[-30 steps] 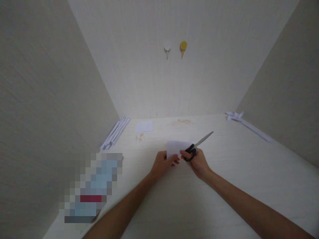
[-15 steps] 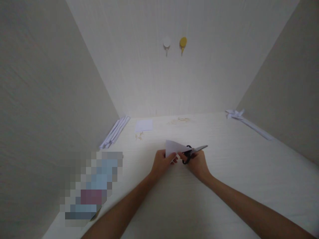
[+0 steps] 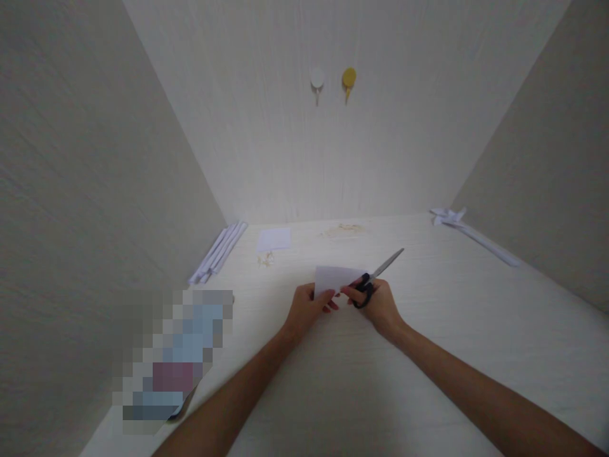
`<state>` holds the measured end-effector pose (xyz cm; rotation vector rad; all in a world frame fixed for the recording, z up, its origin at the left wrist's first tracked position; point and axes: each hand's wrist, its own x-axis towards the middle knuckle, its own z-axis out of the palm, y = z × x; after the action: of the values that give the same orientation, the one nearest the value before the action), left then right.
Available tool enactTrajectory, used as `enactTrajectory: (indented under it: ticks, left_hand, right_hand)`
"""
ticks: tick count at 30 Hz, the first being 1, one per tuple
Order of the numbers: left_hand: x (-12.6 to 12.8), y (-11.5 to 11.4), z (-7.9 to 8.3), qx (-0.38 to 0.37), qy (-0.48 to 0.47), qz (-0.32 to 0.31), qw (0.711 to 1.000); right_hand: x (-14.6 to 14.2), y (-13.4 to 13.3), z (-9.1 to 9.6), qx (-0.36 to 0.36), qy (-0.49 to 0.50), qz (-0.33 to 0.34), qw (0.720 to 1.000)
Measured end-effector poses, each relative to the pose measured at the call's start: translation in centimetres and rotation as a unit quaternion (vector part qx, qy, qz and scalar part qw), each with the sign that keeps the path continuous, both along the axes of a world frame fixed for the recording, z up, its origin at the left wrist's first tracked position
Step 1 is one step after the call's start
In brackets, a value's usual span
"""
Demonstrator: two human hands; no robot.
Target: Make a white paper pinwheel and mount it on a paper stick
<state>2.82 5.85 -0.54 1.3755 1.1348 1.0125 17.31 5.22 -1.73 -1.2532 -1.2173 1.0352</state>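
A small piece of white paper stands tilted between my two hands above the table. My left hand is closed on its left lower part, thumb in front. Black-handled scissors rest in my right hand, their blades together and pointing up to the right. The thumb and fingertips of that hand also reach the paper's right lower edge; whether they grip it is hard to make out. Part of the paper's right side is hidden behind the scissors' handle.
Rolled white paper strips lie along the left wall. A flat paper square is near small beige bits. More beige scraps lie at the back. A knotted paper strip sits right. A blurred-out object lies left.
The scissors have swung so their blades point more steeply upward. The paper's right side has lifted to be more level. Both hands stay almost in place.
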Motion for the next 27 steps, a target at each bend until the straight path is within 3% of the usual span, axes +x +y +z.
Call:
enactTrajectory:
  ticks: [7, 12, 18, 27]
  left_hand:
    - [-1.4, 1.3, -0.2, -0.019, -0.061, 0.053, 0.997]
    - [-2.1, 2.0, -0.2, -0.049, -0.139, 0.121, 0.982]
    - [-1.9, 1.9, -0.3, -0.07, -0.183, 0.116, 0.974]
    - [-1.8, 1.7, -0.4, -0.059, -0.188, 0.098, 0.976]
  right_hand:
    - [2.5, 0.9, 0.6, -0.085, -0.033, 0.164, 0.982]
    - [4.1, 1.2, 0.4, -0.034, -0.138, 0.227, 0.963]
    - [4.1, 1.0, 0.2, 0.012, -0.25, 0.252, 0.935]
    - [4.1, 0.9, 0.2, 0.01, -0.298, 0.247, 0.922]
